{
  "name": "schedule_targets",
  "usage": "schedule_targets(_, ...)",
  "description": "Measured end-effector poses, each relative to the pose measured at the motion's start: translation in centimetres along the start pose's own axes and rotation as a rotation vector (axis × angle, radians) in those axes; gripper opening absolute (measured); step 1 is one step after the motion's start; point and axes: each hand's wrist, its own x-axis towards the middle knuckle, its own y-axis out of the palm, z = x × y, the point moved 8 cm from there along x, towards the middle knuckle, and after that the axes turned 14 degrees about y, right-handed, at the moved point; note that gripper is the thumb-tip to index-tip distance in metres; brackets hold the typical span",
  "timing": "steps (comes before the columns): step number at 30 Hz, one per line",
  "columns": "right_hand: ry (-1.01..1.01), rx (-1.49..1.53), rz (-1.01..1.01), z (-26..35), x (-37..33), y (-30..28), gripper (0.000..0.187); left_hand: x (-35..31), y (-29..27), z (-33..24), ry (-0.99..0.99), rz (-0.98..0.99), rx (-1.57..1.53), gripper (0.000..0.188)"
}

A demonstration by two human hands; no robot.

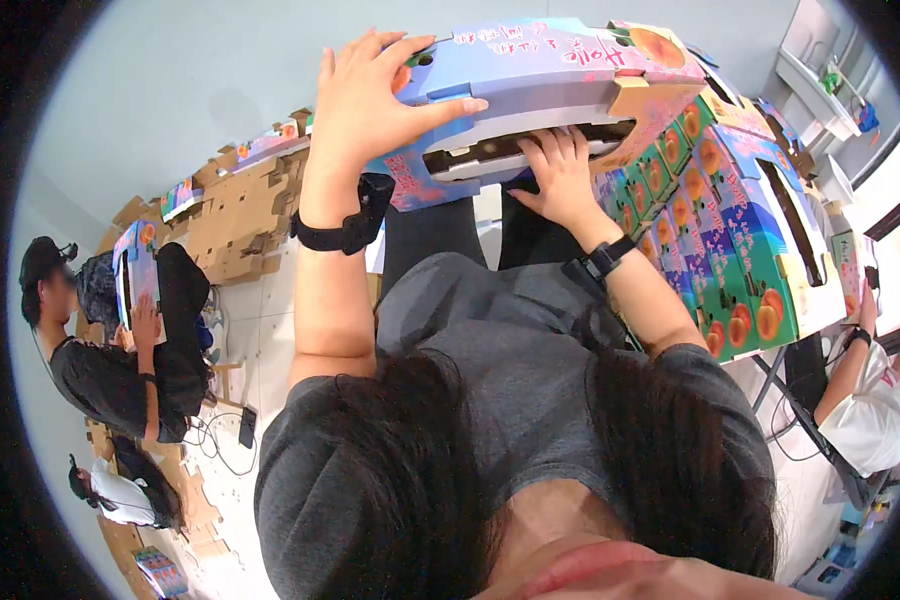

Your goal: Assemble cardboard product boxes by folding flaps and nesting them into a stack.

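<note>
A printed fruit carton (560, 85) in blue, pink and white, with peach pictures and a long oval cut-out in its side, sits tilted above my lap. My left hand (365, 115) spans its left upper corner, fingers spread over the top and thumb along the front edge. At the oval opening is my right hand (562, 180); its fingertips reach to the dark gap, and the thumb lies lower, against the rim. Cardboard flaps show inside the opening. What lies deeper in the carton is hidden.
To the right stand stacked peach-printed cartons (710, 230) on a folding-legged table. Flattened brown cardboard (220, 235) covers floor at the left. A person with a carton (138, 280) sits there; another person's arm (855, 345) is at the right. A phone (247, 427) and cables lie on the floor.
</note>
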Motion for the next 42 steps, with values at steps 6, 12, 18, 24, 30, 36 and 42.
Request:
schedule_targets(6, 0.096, 0.015, -0.094, 1.9, -1.1, -0.7, 0.089, -0.8, 0.0, 0.3, -0.034, -0.021, -0.053, 0.08)
schedule_targets(12, -0.198, 0.271, -0.094, 6.6, -1.8, -3.1, 0.058, -1.6, -0.8, 0.2, -0.002, -0.036, -0.033, 0.079)
schedule_targets(18, -0.155, 0.26, -0.704, 5.7, -4.5, -16.0, 0.032, -2.5, -1.1, 2.1, -0.021, -0.047, -0.258, 0.078)
schedule_targets(24, -0.062, -0.029, -0.538, 4.8, -1.1, -20.4, 0.077, -3.5, -1.9, 2.5, 0.007, -0.101, -0.291, 0.078)
schedule_targets(30, -0.092, -0.278, -0.39, 4.6, 1.2, -16.1, 0.07, -3.9, -2.1, 2.3, 0.002, -0.064, -0.226, 0.079)
schedule_targets(36, -0.15, -0.373, -0.63, 3.9, 2.7, -13.2, 0.062, -4.1, -2.2, 2.3, 0.013, -0.088, -0.225, 0.081)
schedule_targets(42, -0.218, -0.361, -0.676, 3.5, 3.8, -12.5, 0.062, -4.2, -2.0, 2.6, -0.003, -0.085, -0.18, 0.083)
